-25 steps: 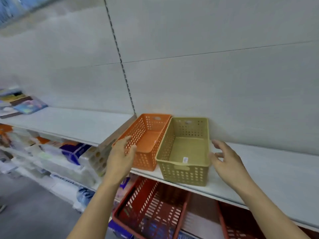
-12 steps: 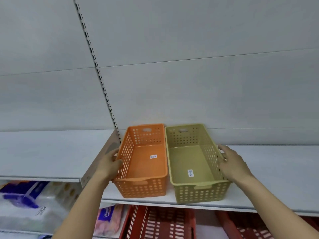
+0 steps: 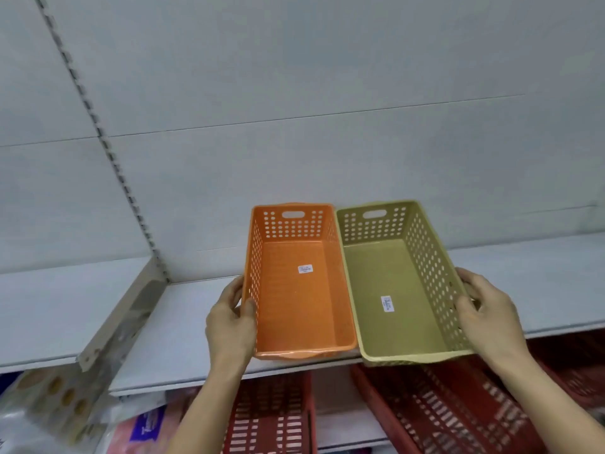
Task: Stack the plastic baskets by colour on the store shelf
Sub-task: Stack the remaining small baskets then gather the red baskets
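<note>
Head cam showed an orange basket (image 3: 301, 290) and a green basket (image 3: 402, 290) side by side, long walls touching, on the white shelf (image 3: 183, 326), front ends just over its edge. Left hand (image 3: 230, 326) was closed on the orange one's outer wall, thumb hooked inside the rim, fingers (image 3: 229, 291) outside. Right hand (image 3: 487, 319) gripped the green one's outer wall likewise, tho its fingers were mostly hidden behind the wall, so probably wrapped. Both baskets looked empty, w/ a price sticker in each. Red crates (image 3: 271, 417) sat on the shelf below. Judgement: to do this step well, square both rims to the shelf edge and leave each colour its own spot to stack on.
</note>
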A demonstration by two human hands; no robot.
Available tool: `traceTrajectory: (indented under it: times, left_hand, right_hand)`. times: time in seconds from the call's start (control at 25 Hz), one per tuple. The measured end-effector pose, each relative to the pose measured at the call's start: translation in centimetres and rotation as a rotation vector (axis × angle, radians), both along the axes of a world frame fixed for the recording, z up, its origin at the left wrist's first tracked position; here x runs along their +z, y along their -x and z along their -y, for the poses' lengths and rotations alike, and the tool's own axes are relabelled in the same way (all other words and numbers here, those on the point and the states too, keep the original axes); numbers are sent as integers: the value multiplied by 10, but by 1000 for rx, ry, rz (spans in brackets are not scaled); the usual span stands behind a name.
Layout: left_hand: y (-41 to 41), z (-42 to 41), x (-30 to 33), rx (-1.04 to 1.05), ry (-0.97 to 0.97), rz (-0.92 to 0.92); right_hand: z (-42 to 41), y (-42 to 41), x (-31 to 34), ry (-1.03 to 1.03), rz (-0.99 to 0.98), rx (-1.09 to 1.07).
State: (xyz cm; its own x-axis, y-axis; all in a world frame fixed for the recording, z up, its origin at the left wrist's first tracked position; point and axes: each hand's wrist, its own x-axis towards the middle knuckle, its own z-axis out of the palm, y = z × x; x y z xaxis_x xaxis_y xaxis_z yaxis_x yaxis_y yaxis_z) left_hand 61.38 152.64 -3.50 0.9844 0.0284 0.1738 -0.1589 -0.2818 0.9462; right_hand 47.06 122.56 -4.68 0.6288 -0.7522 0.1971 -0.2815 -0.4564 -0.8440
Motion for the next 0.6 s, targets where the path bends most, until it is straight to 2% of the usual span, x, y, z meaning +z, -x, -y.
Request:
traceTrajectory:
  times: [0.24, 0.6]
  left_hand:
    - [92, 148, -3, -186, 114, 47]
    - [263, 379, -16, -440, 208, 24]
  right_hand:
    - [119, 147, 4, 40, 155, -216]
    - [292, 383, 13, 41, 147, -420]
